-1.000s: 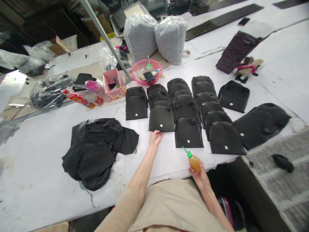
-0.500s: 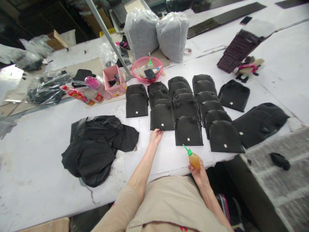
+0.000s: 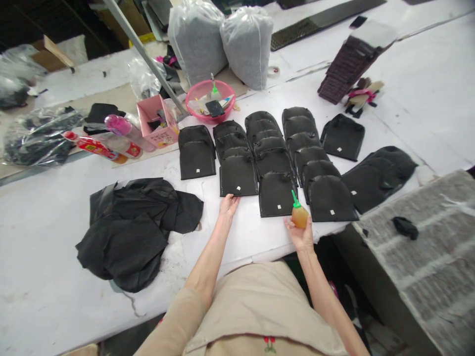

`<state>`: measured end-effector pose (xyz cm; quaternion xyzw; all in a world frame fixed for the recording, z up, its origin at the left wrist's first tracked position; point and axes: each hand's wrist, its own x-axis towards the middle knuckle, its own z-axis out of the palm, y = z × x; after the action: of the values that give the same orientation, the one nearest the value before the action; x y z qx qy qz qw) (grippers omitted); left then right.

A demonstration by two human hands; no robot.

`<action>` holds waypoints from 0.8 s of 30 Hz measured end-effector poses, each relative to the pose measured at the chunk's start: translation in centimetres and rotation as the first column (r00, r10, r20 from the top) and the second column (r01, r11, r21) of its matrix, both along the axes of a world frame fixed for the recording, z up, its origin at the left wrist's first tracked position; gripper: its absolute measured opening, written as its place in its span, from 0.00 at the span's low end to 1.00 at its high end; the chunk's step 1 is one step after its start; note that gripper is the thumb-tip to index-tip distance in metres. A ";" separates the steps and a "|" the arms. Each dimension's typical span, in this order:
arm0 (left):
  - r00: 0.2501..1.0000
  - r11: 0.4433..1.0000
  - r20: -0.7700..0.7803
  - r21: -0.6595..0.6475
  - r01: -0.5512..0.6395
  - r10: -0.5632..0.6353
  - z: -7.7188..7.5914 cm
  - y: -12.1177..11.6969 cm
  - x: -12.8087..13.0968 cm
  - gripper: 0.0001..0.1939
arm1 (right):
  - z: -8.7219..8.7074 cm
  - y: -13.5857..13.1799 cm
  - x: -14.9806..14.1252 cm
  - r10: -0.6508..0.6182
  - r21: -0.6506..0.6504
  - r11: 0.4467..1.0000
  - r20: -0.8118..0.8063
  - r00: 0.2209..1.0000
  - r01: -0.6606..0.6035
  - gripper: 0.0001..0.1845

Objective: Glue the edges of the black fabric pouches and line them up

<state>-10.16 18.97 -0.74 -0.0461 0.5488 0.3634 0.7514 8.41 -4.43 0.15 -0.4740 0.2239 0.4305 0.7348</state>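
Observation:
My right hand point(image 3: 301, 236) is closed around a small squeeze bottle point(image 3: 300, 217) of amber liquid, its green nozzle pointing up. The bottle is near the front edge of a black fabric piece point(image 3: 278, 190) in the middle row. My left hand point(image 3: 229, 206) pinches the front edge of another black piece point(image 3: 238, 173) at the front of its overlapping row. A small white label sits near that edge. More black pieces point(image 3: 332, 198) overlap in rows to the right, and a short row point(image 3: 197, 160) lies to the left.
A loose heap of black fabric point(image 3: 126, 232) lies left on the white table. Behind the rows stand a pink basin point(image 3: 232, 106), a pink box point(image 3: 159, 133), drink bottles point(image 3: 94, 147) and stuffed white bags point(image 3: 247, 49). A dark stack point(image 3: 345, 64) is at the back right.
My right hand has lifted the squeeze bottle forward, closer to the black rows, and the nozzle is more upright. My left hand stays at the same piece's edge. The whole view has shifted.

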 end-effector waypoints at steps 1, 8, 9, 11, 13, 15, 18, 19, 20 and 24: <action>1.000 1.000 -0.003 0.002 0.002 -0.002 0.1 0.0 0.0 0.13 | -0.2 0.3 0.1 -0.010 -0.006 1.000 0.003 1.000 0.010 0.28; 0.998 1.000 -0.066 0.003 0.017 -0.017 0.1 -0.2 0.2 0.15 | -0.4 1.8 0.7 -0.073 -0.038 0.997 0.033 0.997 0.074 0.28; 0.997 1.000 -0.079 0.004 0.018 -0.018 0.1 -0.3 0.2 0.15 | -0.4 1.8 0.8 -0.075 -0.037 0.996 0.038 0.996 0.077 0.28; 0.994 1.000 -0.103 0.004 0.025 -0.024 -0.1 -0.4 0.1 0.15 | -0.4 1.8 1.0 -0.076 -0.033 0.996 0.043 0.996 0.077 0.28; 0.992 0.999 -0.119 -0.001 0.042 -0.042 -0.2 -0.7 -0.1 0.14 | -0.5 1.7 1.1 -0.070 -0.026 0.997 0.038 0.997 0.071 0.28; 0.989 0.997 -0.126 -0.016 0.070 -0.072 -0.2 -1.4 -0.2 0.12 | -0.6 1.6 1.1 -0.072 -0.023 0.997 0.033 0.997 0.073 0.27; 0.984 0.991 -0.117 -0.040 0.131 -0.135 0.0 -3.0 0.2 0.10 | -0.7 1.5 1.1 -0.098 -0.032 0.995 0.029 0.995 0.099 0.26; 0.981 0.987 -0.106 -0.040 0.159 -0.162 0.0 -3.6 0.6 0.09 | -0.7 1.4 1.1 -0.104 -0.033 0.994 0.026 0.994 0.105 0.26; 0.976 0.980 -0.093 -0.031 0.196 -0.198 0.0 -4.2 1.0 0.09 | -0.7 1.4 1.1 -0.105 -0.031 0.994 0.023 0.994 0.106 0.26; 0.925 0.925 -0.106 0.072 0.374 -0.365 -0.1 -5.9 3.5 0.11 | -0.7 1.3 1.2 -0.085 -0.026 0.996 0.017 0.996 0.085 0.27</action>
<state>-6.64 13.11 -0.83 0.1090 0.5642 0.2414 0.7820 9.63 -3.16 -0.55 -0.4769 0.2438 0.3922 0.7479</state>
